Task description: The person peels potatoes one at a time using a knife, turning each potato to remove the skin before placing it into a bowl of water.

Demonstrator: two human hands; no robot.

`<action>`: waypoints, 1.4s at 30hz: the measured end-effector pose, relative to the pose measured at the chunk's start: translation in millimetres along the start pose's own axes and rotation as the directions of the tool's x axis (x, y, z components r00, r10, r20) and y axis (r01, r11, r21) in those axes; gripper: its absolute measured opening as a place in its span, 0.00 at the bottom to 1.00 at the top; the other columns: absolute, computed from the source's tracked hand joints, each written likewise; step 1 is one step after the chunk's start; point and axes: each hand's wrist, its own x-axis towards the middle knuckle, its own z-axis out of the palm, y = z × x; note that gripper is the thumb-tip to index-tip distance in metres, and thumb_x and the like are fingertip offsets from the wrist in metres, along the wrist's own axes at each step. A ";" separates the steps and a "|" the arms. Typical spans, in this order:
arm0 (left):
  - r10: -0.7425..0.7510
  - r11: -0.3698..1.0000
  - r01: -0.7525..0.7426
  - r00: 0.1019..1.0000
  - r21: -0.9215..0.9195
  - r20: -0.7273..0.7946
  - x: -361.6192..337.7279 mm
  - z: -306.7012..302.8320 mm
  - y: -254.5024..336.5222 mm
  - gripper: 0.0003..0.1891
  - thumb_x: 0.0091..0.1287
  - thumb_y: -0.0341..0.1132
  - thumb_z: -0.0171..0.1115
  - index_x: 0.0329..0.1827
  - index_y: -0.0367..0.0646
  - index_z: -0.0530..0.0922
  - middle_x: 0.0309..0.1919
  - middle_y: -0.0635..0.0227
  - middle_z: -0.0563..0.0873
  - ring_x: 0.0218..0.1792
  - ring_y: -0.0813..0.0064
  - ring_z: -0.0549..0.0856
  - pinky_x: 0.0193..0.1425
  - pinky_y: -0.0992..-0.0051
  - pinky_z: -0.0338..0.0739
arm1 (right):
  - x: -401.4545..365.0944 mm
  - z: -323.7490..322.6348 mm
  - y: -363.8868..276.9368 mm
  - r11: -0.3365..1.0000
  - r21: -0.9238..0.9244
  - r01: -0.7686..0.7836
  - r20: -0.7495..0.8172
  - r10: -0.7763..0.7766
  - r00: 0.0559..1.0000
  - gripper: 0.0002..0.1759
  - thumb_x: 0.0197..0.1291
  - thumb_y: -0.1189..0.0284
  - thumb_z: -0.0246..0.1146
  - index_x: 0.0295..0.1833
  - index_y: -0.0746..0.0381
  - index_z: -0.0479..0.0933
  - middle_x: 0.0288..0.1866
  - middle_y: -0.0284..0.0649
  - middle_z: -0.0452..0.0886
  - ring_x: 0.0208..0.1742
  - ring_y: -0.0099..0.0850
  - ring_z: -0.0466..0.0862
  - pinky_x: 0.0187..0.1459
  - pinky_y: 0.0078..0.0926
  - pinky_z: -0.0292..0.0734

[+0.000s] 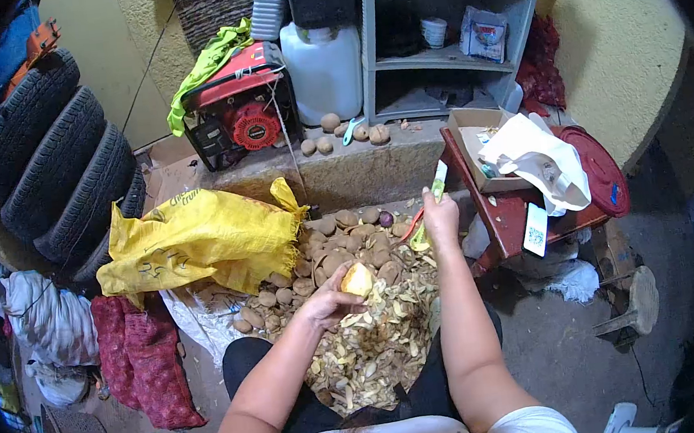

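Note:
My left hand (332,303) is closed around a peeled, pale yellow potato (356,281), held above the heap of peelings (369,356) between my legs. To the right, my right hand (442,222) grips a peeler; its white and green handle (441,176) sticks up past my fingers. A red and yellow-green part (418,237) shows at the lower left of that hand, too small to make out fully. Unpeeled brown potatoes (334,259) lie piled just beyond my left hand, with one purple onion (386,219) among them.
A yellow sack (200,247) lies left of the potatoes, near red mesh bags (144,361) and stacked tyres (65,152). Behind stand a red generator (245,109), a white jerrycan (323,73) and a shelf (453,58). A red table (497,214) with a box stands at right.

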 end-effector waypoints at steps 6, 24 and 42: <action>-0.231 0.927 0.091 0.903 -0.364 -0.362 13.4 -2.9 7.2 0.31 0.57 0.67 0.36 0.43 0.48 0.69 0.31 0.65 0.77 0.31 0.68 0.76 0.26 0.71 0.67 | -11.2 -3.8 -14.6 0.999 -0.035 0.013 0.072 -0.010 0.997 0.21 0.53 0.59 0.56 0.26 0.69 0.72 0.21 0.51 0.76 0.27 0.46 0.78 0.33 0.37 0.69; 0.509 0.474 -0.196 0.857 0.859 -0.085 6.9 -1.2 -11.3 0.34 0.40 0.28 0.71 0.51 0.35 0.62 0.42 0.61 0.74 0.44 0.71 0.74 0.52 0.76 0.68 | -29.8 6.8 -22.9 0.996 0.016 0.086 0.117 -0.087 0.989 0.19 0.54 0.60 0.56 0.27 0.68 0.71 0.19 0.48 0.75 0.23 0.42 0.76 0.29 0.36 0.68; 0.115 0.828 -0.117 0.993 0.549 0.037 -1.0 6.8 0.6 0.31 0.37 0.17 0.68 0.49 0.35 0.66 0.41 0.69 0.76 0.43 0.80 0.75 0.51 0.80 0.69 | -8.7 19.8 10.1 0.997 -0.077 0.007 0.045 -0.003 0.999 0.21 0.53 0.59 0.56 0.27 0.70 0.73 0.20 0.53 0.76 0.25 0.46 0.78 0.31 0.39 0.70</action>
